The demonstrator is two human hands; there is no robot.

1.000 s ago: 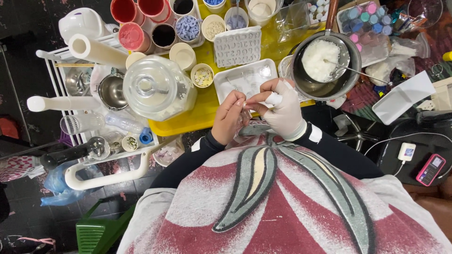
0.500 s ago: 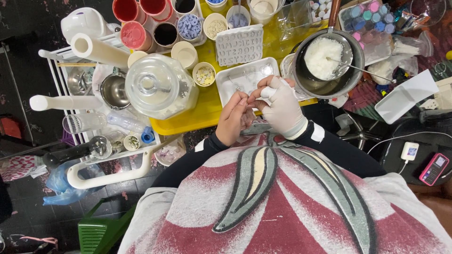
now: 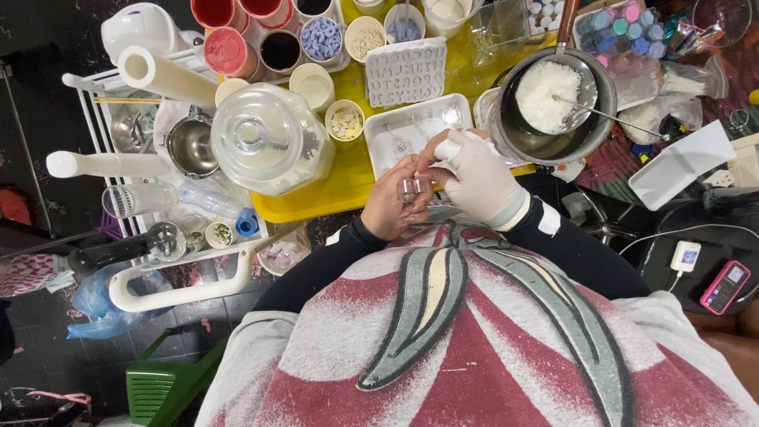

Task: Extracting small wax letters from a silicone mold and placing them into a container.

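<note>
In the head view, at the middle of the frame, the bare left hand point(image 3: 389, 207) pinches a small clear cup point(image 3: 410, 190) upright. The gloved right hand point(image 3: 476, 175) closes round a small white bottle point(image 3: 447, 149), tipped down over it so its nozzle meets the opening, just below the white tray point(image 3: 395, 126).

Yellow tray point(image 3: 316, 207), white-gloved right hand point(image 3: 480, 175), pink phone point(image 3: 724, 286), green crate point(image 3: 162, 387).

A small home craft workspace is indicated: a yellow tray point(image 3: 316, 207) crowded with cups of coloured pigment point(image 3: 229, 49), a silicone letter mould point(image 3: 405, 71), a pot of white wax flakes point(image 3: 553, 99) and a lidded glass jar point(image 3: 265, 141) are seen over a tiled floor point(image 3: 47, 316).
</note>
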